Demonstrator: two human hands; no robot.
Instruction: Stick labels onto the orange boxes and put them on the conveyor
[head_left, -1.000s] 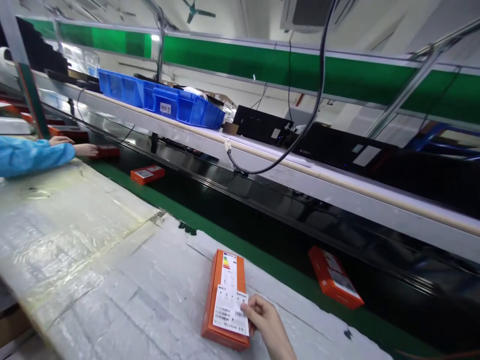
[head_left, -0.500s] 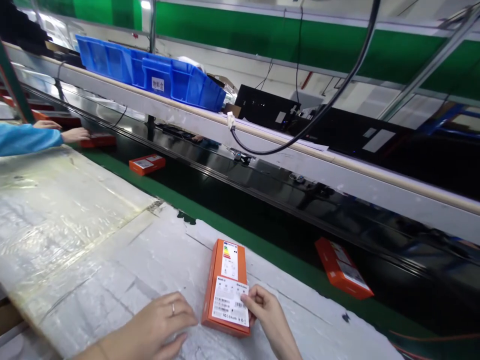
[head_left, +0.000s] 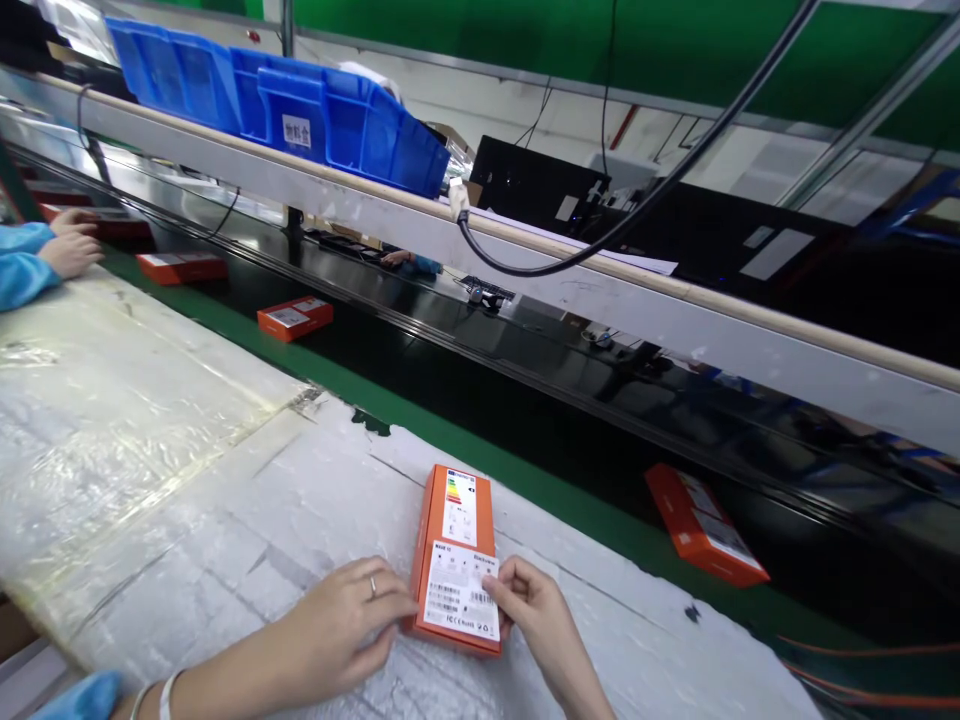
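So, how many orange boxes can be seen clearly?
4: near box on the table; right box, middle box and left box on the belt. More boxes, partly hidden, sit far left.

It's a factory floor, a production line stretching right across! Orange boxes (head_left: 295,318) sit spaced along the long dark conveyor (head_left: 480,408), far left to right, and here at the near side there's a labelled carton (head_left: 457,560) at the film-covered worktop (head_left: 300,520). Far left, a co-worker's blue sleeves (head_left: 22,278) show beside that same line; beyond it, blue bins (head_left: 345,125) fill a shelf (head_left: 375,200) beneath green panels (head_left: 517,40).
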